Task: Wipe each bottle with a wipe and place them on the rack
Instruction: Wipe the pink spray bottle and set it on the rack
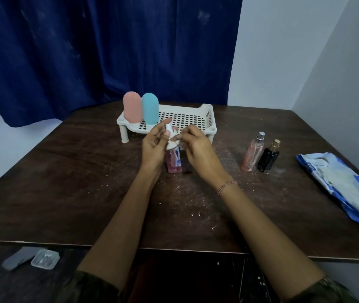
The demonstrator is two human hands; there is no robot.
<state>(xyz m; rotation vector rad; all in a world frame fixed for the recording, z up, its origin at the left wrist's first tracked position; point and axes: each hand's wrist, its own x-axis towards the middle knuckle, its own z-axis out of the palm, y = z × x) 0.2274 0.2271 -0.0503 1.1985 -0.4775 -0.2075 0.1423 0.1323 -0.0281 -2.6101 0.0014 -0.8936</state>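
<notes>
A small pink bottle (173,161) with a white pump top stands on the dark wooden table (86,182) in front of the white perforated rack (187,119). My left hand (154,145) holds the bottle's white top between thumb and fingers. My right hand (198,149) pinches a small white wipe (175,139) against the top. A pink rounded bottle (132,107) and a blue rounded bottle (150,108) stand upright on the rack's left end. To the right on the table stand a peach spray bottle (252,152) and a black bottle (268,156) with a gold cap.
A blue and white wipes pack (340,186) lies at the table's right edge. A blue curtain (86,51) hangs behind the table. Below the front edge, at lower left, lie a clear plastic box (45,259) and a grey object (18,258). White crumbs dot the tabletop.
</notes>
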